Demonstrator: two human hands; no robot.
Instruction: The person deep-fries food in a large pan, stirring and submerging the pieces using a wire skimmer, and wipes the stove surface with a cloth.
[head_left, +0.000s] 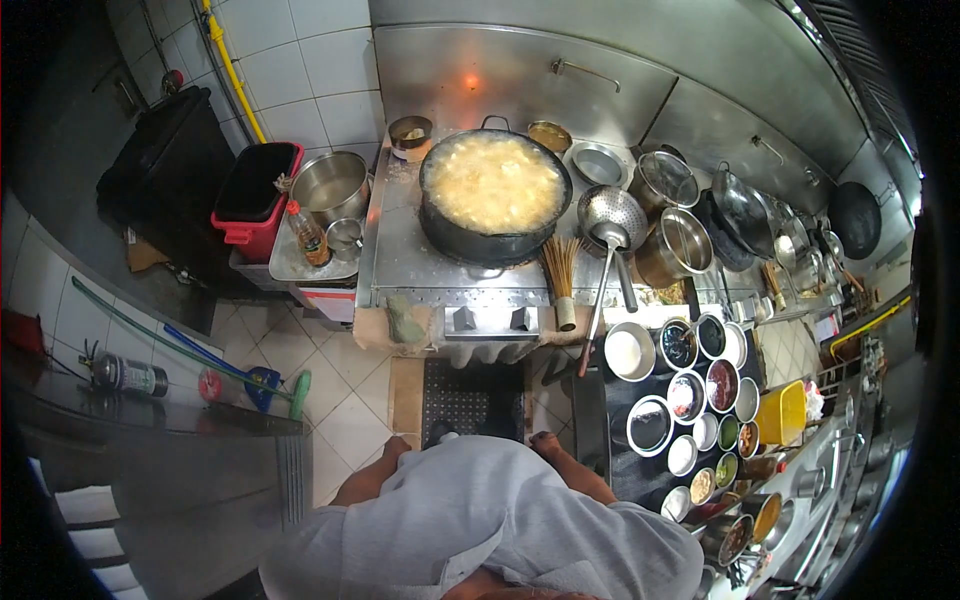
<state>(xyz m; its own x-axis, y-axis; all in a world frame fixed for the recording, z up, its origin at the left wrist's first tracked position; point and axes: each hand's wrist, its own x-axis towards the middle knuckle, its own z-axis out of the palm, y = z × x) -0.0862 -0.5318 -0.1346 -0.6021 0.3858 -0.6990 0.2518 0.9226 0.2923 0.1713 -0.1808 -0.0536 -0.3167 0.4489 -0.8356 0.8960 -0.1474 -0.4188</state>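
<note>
My left hand [397,446] hangs low beside my body, left of the dark floor mat [473,390]. On the other side, my right hand [545,442] is held low, right of the mat. Both are small and seen from above, so I cannot make out how the fingers are set; no object shows in either. In front of me on the steel stove is a large black wok [497,246] full of bubbling pale yellow food. A bamboo brush [562,285] and a perforated skimmer [606,218] with a long handle lie right of it.
Left of the stove stand a metal pot [331,190], a sauce bottle [307,238] and a red bin [240,230]. Several bowls of sauces and seasonings, including a white bowl [630,352], fill the right-hand counter. A fire extinguisher [130,376] is at far left.
</note>
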